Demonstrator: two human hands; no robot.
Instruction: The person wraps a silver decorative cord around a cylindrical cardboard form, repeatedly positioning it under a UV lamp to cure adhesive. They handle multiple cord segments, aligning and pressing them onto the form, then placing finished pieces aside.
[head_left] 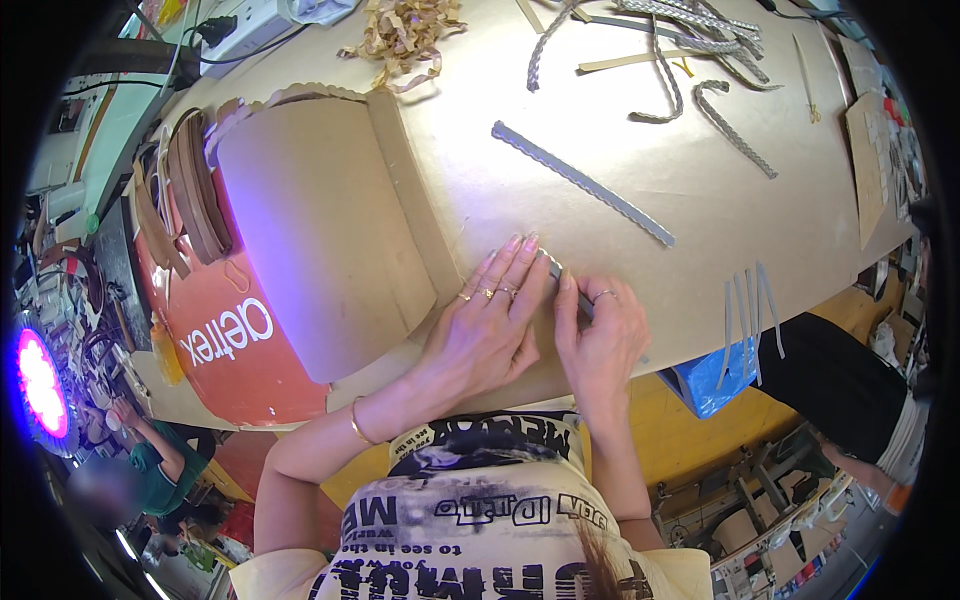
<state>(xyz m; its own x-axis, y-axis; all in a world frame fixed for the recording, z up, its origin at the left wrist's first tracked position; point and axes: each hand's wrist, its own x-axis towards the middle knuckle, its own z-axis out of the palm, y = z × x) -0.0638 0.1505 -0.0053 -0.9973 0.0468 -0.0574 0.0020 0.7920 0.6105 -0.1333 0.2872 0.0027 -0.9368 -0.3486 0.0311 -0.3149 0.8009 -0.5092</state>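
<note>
My left hand lies palm down on the brown-papered table, its fingers stretched out side by side, fingertips at the end of a narrow grey strip. The thumb and curled fingers of my right hand are closed on the same strip, and they cover much of it. Farther off, a longer flat grey strip with scalloped edges lies slantwise. Several braided grey cords are spread out beyond it, some bunched together at the far edge of the view.
A brown cardboard piece rests over an orange-red box at left, beside brown strap loops. Curled tan strips are heaped behind. Thin grey strips overhang the right edge near a blue bag and a person in black trousers.
</note>
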